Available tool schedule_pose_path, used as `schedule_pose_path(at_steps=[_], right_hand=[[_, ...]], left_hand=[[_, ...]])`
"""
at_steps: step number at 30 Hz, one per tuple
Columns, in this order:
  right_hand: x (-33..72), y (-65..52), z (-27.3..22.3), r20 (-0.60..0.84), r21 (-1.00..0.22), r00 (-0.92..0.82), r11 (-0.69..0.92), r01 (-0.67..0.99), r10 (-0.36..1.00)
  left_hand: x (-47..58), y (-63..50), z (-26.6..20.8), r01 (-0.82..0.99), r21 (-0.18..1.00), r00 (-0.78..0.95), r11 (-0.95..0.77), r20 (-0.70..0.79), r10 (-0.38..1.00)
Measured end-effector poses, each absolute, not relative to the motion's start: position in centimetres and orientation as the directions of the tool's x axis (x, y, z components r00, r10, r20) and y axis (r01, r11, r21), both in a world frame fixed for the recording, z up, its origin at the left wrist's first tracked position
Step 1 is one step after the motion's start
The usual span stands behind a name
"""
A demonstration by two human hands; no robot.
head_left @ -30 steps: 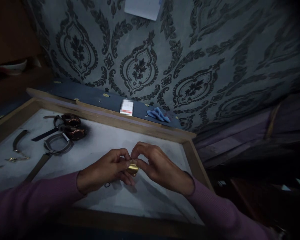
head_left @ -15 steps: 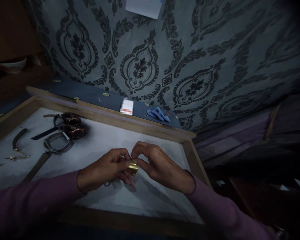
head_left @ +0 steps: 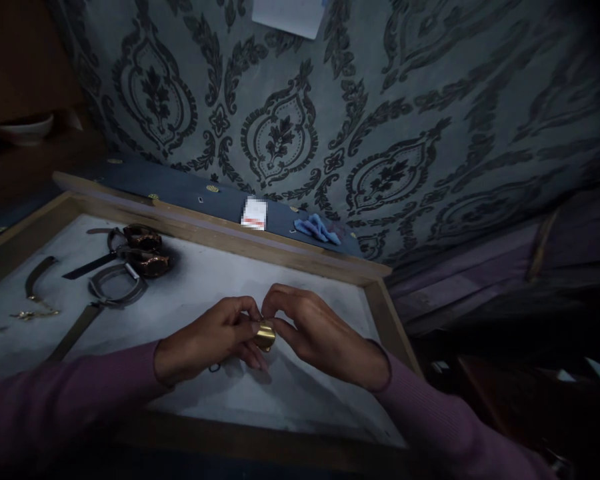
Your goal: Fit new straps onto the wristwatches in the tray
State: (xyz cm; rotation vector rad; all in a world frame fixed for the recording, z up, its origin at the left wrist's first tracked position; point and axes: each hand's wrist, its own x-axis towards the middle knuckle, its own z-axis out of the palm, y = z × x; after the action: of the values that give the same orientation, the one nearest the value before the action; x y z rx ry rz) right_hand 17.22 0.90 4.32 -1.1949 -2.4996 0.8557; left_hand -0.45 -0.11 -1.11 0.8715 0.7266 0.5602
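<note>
Wall covering [head_left: 280,143], patterned: one, beyond the fingers. Desk [head_left: 260,252], raised wooden rim, white top: one, under the fingers.

Hands, bare: two. Left hand [head_left: 220,337]: thumb and fingers closed on the gold piece. Right hand [head_left: 313,327]: thumb and forefinger brought close together at the piece's right upper edge; whether they pinched anything finer could not be told.

Straps, grey or dark, left of the fingers: looped strap [head_left: 139,292], one; long straight strap [head_left: 75,331], one, meeting the loop, whether joined to it not clear; short curved strap [head_left: 37,277], one, farther left.

Sunglasses [head_left: 151,265], apparently, brown: one pair, left of and beyond the fingers.

Blue cloth [head_left: 317,229], crumpled: one, beyond the rim, right of the fingers. White card [head_left: 255,213], red band: one, straight beyond them.

Gold chain [head_left: 44,311]: one, far left of the fingers.

Gold piece [head_left: 267,335], curved, shiny: one, between the two hands, above the desk. Judged light, stiff, smooth enough to slip; best held by its ends, edges left free.

Ring [head_left: 211,368], dark, thin: one, on the desk, just nearside of the left fingers.
</note>
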Motion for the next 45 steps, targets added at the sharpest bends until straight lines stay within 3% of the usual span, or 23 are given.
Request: schedule_pose_path(at_steps=[16, 28, 45], right_hand=[[16.6, -0.2, 2.2, 0.056, -0.664, -0.474, 0.387, 0.639, 0.879], [16.3, -0.9, 0.1, 0.09, -0.836, -0.268, 0.218, 0.503, 0.959], [15.2, -2.1, -0.8, 0.111, -0.913, -0.071, 0.13, 0.386, 0.991]], left_hand=[[-0.5, -0.3, -1.9, -0.116, 0.849, 0.61, 0.516, -0.349, 0.711], [-0.2, -0.4, -1.8, -0.111, 0.85, 0.571, 0.514, -0.369, 0.734], [-0.2, -0.3, -1.6, -0.153, 0.857, 0.613, 0.492, -0.308, 0.728]])
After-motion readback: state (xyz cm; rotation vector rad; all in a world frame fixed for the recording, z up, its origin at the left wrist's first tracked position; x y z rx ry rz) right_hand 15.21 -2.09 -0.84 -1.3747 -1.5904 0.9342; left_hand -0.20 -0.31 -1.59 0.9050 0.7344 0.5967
